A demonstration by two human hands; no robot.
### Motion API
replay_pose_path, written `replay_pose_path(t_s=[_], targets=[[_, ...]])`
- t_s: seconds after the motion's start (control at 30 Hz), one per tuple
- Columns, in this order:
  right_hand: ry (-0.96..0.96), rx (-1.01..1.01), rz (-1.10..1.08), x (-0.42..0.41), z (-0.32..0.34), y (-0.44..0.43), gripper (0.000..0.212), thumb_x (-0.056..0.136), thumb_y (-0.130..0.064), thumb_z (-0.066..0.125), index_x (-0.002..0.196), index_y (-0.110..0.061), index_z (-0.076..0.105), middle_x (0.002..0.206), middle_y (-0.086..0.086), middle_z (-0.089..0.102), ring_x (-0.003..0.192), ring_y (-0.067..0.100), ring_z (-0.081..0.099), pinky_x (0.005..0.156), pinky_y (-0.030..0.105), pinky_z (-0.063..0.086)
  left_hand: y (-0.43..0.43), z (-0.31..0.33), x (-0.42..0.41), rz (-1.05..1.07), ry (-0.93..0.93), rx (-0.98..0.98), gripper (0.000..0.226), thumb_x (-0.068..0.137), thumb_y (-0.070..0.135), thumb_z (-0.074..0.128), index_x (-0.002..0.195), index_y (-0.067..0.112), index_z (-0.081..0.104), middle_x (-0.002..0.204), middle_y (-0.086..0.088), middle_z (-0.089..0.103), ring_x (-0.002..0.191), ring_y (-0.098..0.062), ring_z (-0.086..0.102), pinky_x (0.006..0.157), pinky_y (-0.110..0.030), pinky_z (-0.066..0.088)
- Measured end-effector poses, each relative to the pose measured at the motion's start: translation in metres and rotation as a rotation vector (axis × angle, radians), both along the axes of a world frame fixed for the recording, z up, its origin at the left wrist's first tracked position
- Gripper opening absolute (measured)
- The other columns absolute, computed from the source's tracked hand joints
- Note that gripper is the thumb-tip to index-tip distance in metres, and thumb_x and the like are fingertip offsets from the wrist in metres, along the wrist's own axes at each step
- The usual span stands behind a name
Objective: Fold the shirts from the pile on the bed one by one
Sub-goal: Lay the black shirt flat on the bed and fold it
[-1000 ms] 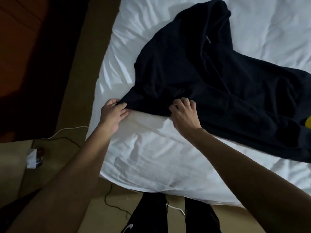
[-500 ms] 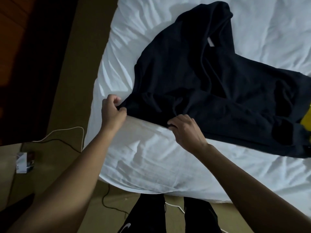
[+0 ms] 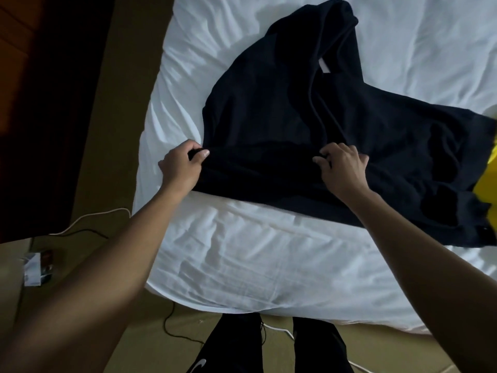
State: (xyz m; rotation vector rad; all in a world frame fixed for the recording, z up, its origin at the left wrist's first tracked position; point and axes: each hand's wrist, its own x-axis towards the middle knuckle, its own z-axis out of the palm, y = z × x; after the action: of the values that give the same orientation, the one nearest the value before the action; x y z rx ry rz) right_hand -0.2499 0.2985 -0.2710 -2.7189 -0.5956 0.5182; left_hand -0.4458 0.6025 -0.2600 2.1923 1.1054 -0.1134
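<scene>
A dark navy shirt [image 3: 282, 109] lies spread across the white bed [image 3: 255, 259], with a small white label showing near its collar. My left hand [image 3: 180, 168] pinches the shirt's near left edge between thumb and fingers. My right hand [image 3: 343, 169] grips the same edge further right, fingers curled into the cloth. The fabric between my hands is doubled over into a low fold. A yellow garment [image 3: 486, 181] peeks from under the dark cloth at the right edge.
The bed's corner is just in front of my legs [image 3: 269, 345]. Tan floor runs along the left, with a white and a black cable [image 3: 88, 224] and a small packet [image 3: 37, 267]. Dark wooden furniture [image 3: 40, 103] stands at far left.
Both hands have carried the shirt's near edge away from me, laying it over the body of the shirt. The hands have spread further apart.
</scene>
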Motion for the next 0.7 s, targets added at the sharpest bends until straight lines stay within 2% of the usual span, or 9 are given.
replay_pose_path(t_s=[0.1,0.2,0.3,0.4,0.47,0.6,0.7], targets=[[-0.056,0.059,-0.009,-0.005,0.003,-0.007,0.031,0.099,-0.042,0.062,0.121,-0.022,0.062,0.121,0.005,0.061,0.116,0.031,0.051,0.102,0.049,0.034,-0.017,-0.006,0.003,-0.054,0.071,0.151,0.014,0.100,0.028,0.060,0.110,0.018,0.062,0.115,-0.006,0.062,0.110,-0.031,0.056,0.096,-0.048,0.037],[-0.142,0.135,-0.027,-0.019,0.009,-0.016,0.042,0.100,-0.041,0.059,0.136,-0.020,0.056,0.135,0.006,0.055,0.126,0.031,0.048,0.108,0.050,0.033,-0.050,0.004,0.017,-0.177,-0.072,0.338,0.031,0.094,0.021,0.060,0.124,0.016,0.058,0.129,-0.009,0.055,0.122,-0.033,0.050,0.100,-0.052,0.038],[-0.195,0.111,0.037,-0.037,0.006,-0.025,0.050,0.102,-0.040,0.054,0.148,-0.019,0.048,0.155,0.008,0.043,0.144,0.030,0.037,0.117,0.053,0.028,-0.097,0.008,0.044,-0.457,-0.206,0.376,0.047,0.096,0.025,0.058,0.142,0.016,0.053,0.151,-0.009,0.045,0.140,-0.032,0.042,0.109,-0.051,0.035],[-0.144,-0.021,0.170,-0.049,-0.009,-0.044,0.057,0.106,-0.042,0.046,0.158,-0.022,0.036,0.167,0.009,0.027,0.155,0.031,0.022,0.122,0.059,0.018,-0.126,-0.016,0.058,-0.751,-0.010,0.329,0.058,0.105,0.038,0.046,0.160,0.025,0.034,0.170,-0.005,0.023,0.156,-0.032,0.020,0.118,-0.058,0.025],[-0.127,-0.126,0.192,-0.042,-0.020,-0.073,0.060,0.107,-0.047,0.038,0.161,-0.022,0.029,0.170,0.009,0.019,0.157,0.031,0.017,0.123,0.063,0.015,-0.118,-0.034,0.053,-0.763,0.129,0.324,0.059,0.107,0.045,0.038,0.163,0.030,0.025,0.172,-0.001,0.017,0.158,-0.028,0.013,0.120,-0.063,0.022],[-0.112,-0.217,0.098,-0.008,-0.025,-0.141,0.064,0.106,-0.054,0.030,0.161,-0.024,0.029,0.170,0.007,0.023,0.156,0.032,0.020,0.122,0.062,0.016,-0.096,-0.039,0.037,-0.747,0.160,0.332,0.058,0.106,0.040,0.032,0.162,0.027,0.029,0.172,-0.002,0.020,0.157,-0.026,0.018,0.122,-0.059,0.022],[-0.112,-0.146,0.017,0.022,-0.016,-0.168,0.061,0.105,-0.053,0.033,0.156,-0.019,0.041,0.162,0.011,0.038,0.148,0.036,0.034,0.119,0.057,0.027,-0.100,-0.023,0.056,-0.664,0.108,0.301,0.058,0.101,0.042,0.030,0.150,0.020,0.051,0.158,-0.010,0.044,0.146,-0.030,0.038,0.114,-0.058,0.033]])
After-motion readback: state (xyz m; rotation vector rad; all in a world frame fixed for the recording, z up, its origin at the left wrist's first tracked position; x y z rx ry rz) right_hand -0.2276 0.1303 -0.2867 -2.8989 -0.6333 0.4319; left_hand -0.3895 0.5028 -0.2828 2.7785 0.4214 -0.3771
